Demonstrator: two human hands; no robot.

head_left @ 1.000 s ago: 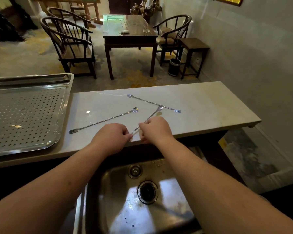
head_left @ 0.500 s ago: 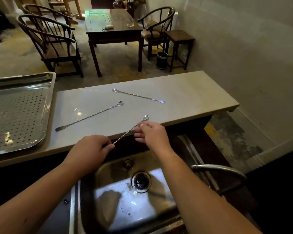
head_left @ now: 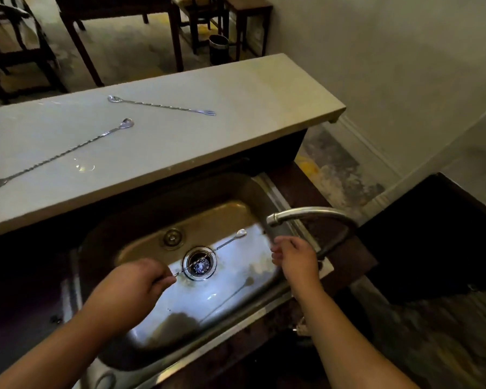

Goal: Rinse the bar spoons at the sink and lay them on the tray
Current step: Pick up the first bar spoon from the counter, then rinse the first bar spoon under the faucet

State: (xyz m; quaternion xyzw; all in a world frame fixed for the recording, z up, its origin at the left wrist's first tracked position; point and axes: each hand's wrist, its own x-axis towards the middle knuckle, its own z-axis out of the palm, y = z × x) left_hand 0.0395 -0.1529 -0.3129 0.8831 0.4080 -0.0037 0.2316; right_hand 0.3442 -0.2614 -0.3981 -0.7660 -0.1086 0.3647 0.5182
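My left hand (head_left: 132, 284) grips the handle end of a long twisted bar spoon (head_left: 225, 244), held over the steel sink (head_left: 141, 248) with its bowl pointing right, above the drain (head_left: 199, 263). My right hand (head_left: 295, 258) hovers just right of the spoon's bowl, under the faucet spout (head_left: 298, 214), fingers loosely curled and holding nothing. Two more bar spoons lie on the pale counter (head_left: 236, 113): one (head_left: 59, 154) at the left, one with a fork end (head_left: 163, 105) farther back. The tray is out of view.
The faucet arches from the right over the sink; no water is visible. The counter ledge overhangs the sink's far side. Dark chairs and a table (head_left: 118, 12) stand beyond, with a small bin (head_left: 219, 49) by the wall.
The spoon has come off the counter and down over the sink, held by my left hand alone. My right hand let go and moved right under the faucet. The view tilted down; the tray left the frame.
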